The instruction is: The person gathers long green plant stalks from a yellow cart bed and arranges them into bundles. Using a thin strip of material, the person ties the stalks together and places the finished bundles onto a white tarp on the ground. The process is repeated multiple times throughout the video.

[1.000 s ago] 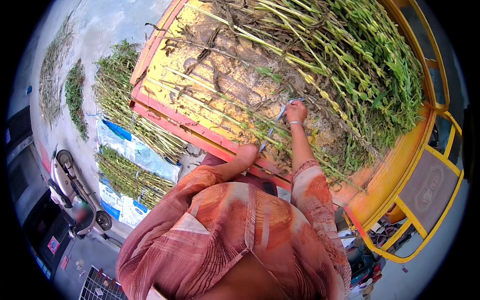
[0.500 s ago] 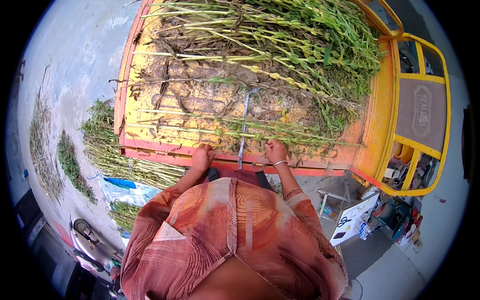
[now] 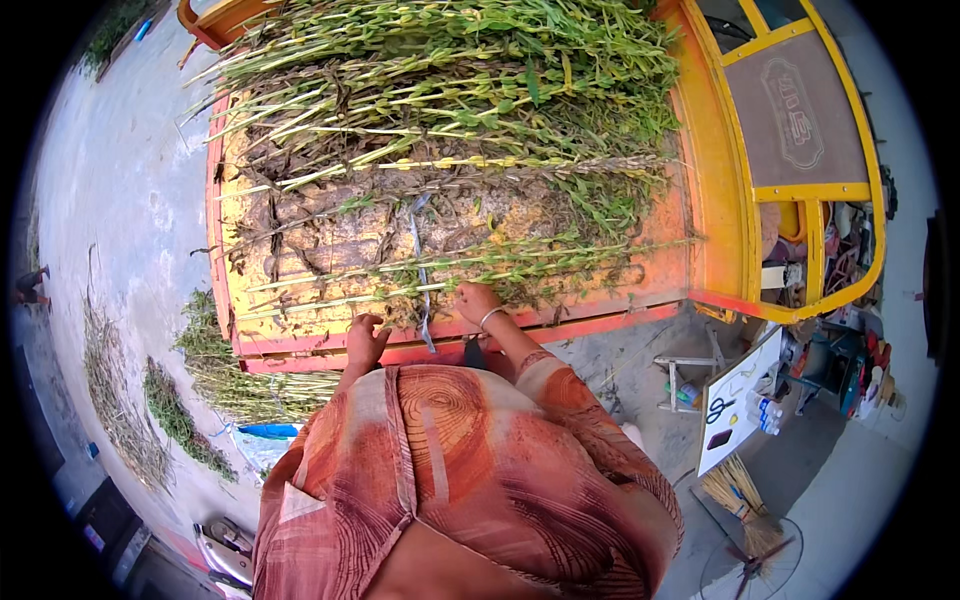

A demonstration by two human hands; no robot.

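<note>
The right hand (image 3: 478, 302) and left hand (image 3: 367, 340) are curled (whether gripping anything, I can't tell); between them a ribbon (image 3: 416, 240) runs toward twelve o'clock. Beyond, at twelve, stalks (image 3: 430, 100) cover the cart (image 3: 668, 215).

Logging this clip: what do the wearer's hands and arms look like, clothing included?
Both the left hand and right hand are ungloved. A thin, pale bangle circles the right wrist; none shows on the left. The loose sleeves are rust-orange and maroon, with paler patches and fine line patterning.
</note>
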